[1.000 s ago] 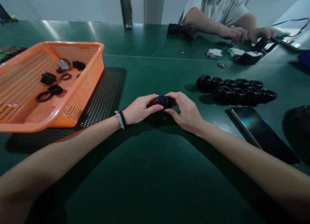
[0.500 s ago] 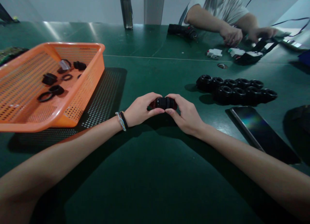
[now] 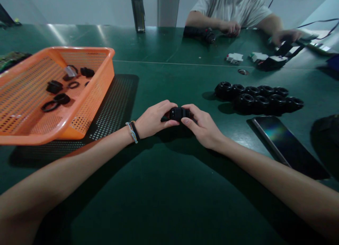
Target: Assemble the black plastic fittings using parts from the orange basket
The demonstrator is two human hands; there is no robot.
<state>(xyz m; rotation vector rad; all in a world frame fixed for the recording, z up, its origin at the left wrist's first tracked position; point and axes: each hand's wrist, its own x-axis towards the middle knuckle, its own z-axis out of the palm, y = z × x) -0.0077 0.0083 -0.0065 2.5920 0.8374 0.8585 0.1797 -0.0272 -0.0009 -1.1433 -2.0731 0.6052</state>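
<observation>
A small black cylindrical part (image 3: 177, 113) is held between both hands above the green table (image 3: 169, 188). My left hand (image 3: 156, 119) grips its left end between thumb and fingers. On its right end, the thumb and fingers of my right hand (image 3: 202, 125) are closed. Its ends are hidden by the fingers. Several similar black parts (image 3: 261, 100) stand in two rows to the right. The orange basket (image 3: 106, 79) at the left holds black rings and pieces (image 3: 54, 86).
A phone (image 3: 288, 146) lies at the right, beside a dark object (image 3: 327, 142). Across the table are a bottle (image 3: 138, 12), a black tool (image 3: 200, 33), white parts (image 3: 234, 58) and a person's hands (image 3: 230, 28). A green item lies at the far left.
The other person's hand, at the left in view, has moved left towards the black tool. My hands and the held part have barely moved.
</observation>
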